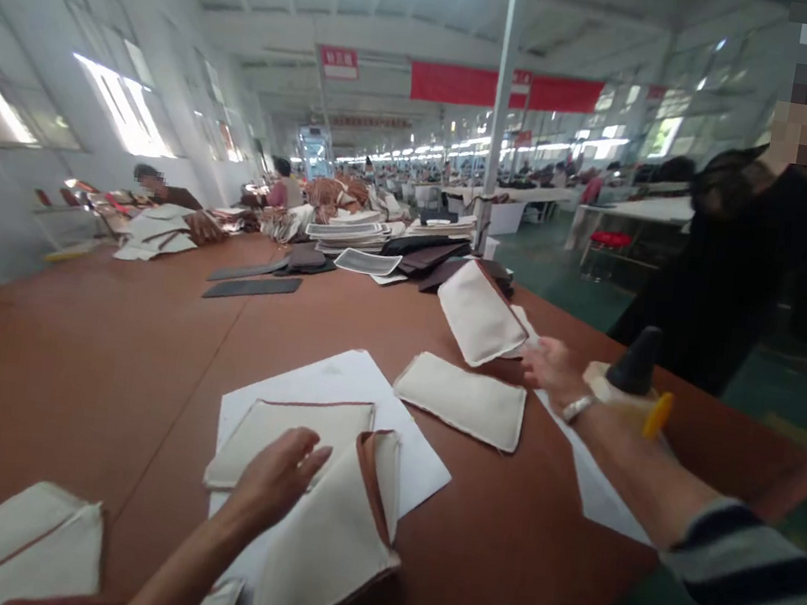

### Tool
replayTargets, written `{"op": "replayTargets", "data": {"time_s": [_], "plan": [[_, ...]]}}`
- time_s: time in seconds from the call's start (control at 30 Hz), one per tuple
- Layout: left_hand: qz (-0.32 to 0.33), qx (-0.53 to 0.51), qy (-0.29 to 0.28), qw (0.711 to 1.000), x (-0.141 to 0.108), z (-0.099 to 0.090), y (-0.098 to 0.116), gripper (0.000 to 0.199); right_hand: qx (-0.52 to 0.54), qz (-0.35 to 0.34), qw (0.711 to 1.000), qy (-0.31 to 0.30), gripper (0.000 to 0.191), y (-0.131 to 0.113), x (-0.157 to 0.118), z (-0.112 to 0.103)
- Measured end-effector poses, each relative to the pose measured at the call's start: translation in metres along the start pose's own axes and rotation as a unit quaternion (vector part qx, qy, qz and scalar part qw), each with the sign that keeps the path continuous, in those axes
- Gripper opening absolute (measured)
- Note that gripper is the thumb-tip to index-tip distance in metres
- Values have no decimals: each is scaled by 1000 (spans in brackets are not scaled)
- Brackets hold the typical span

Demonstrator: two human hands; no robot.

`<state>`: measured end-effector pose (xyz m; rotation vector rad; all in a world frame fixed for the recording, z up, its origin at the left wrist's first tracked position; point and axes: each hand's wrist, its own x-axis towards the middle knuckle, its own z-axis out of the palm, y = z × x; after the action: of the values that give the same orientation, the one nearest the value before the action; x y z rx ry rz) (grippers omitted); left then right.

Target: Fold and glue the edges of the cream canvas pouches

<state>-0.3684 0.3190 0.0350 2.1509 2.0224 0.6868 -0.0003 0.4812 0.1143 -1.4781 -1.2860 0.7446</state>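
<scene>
My right hand [553, 365], with a band at the wrist, is closed on the corner of a cream fabric panel [482, 314] with brown edging, tilted above the table. My left hand [283, 472] hovers over or rests on another cream panel [272, 414]; whether it touches is unclear. Its fingers are loosely bent, thumb apart, with nothing visible in them. Just beside it, a folded cream piece [322, 543] stands partly open, showing brown inside. White paper [355, 366] lies beneath these pieces. A further cream panel [461, 397] lies flat between my hands.
On the brown table [168, 358], cream pieces [11, 537] lie front left. A dark cone [636, 360] and a yellow object [658, 415] stand by my right forearm. Dark strips [254, 287] and stacked panels [353, 231] lie farther back. A person in black [745, 252] stands at right.
</scene>
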Motion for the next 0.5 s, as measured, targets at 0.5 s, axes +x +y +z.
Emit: {"op": "replayTargets", "data": {"time_s": [0.5], "plan": [[348, 48, -278, 894, 11, 46, 36, 17, 17, 45, 950, -307, 30, 125, -222, 15]]}}
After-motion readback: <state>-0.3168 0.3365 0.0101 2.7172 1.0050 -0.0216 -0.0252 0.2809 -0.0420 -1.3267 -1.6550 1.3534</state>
